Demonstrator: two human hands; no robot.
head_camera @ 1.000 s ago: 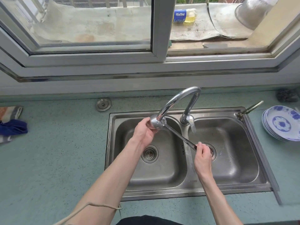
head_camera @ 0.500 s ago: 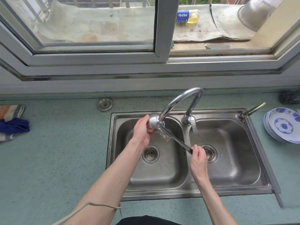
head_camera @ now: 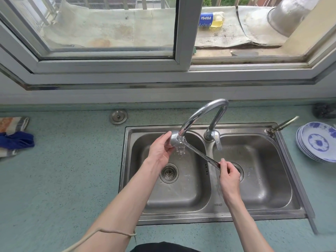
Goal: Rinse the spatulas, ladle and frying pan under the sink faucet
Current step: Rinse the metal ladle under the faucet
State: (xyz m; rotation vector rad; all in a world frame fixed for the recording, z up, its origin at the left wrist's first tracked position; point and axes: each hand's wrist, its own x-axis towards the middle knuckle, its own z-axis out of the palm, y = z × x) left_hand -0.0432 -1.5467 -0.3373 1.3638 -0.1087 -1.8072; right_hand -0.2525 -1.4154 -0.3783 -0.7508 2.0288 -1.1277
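Note:
A steel ladle (head_camera: 198, 153) is held over the left basin of the double sink (head_camera: 214, 218), its bowl right under the spout of the curved faucet (head_camera: 201, 113). Water splashes off the bowl. My left hand (head_camera: 160, 151) cups the ladle's bowl with fingers curled round it. The far end of the handle is pinched by my right hand (head_camera: 228, 174) above the divider between the basins. No spatulas or frying pan are in view.
A stack of blue-and-white plates (head_camera: 318, 140) sits on the counter right of the sink. Cloths (head_camera: 13, 135) lie at the far left. A round metal cap (head_camera: 118, 116) is set in the counter behind the sink. A small brass tap (head_camera: 281, 124) stands at the sink's back right corner.
Water now runs over the ladle's bowl, where a second ago none showed. My right hand has shifted slightly left along the handle; the left hand stays on the bowl.

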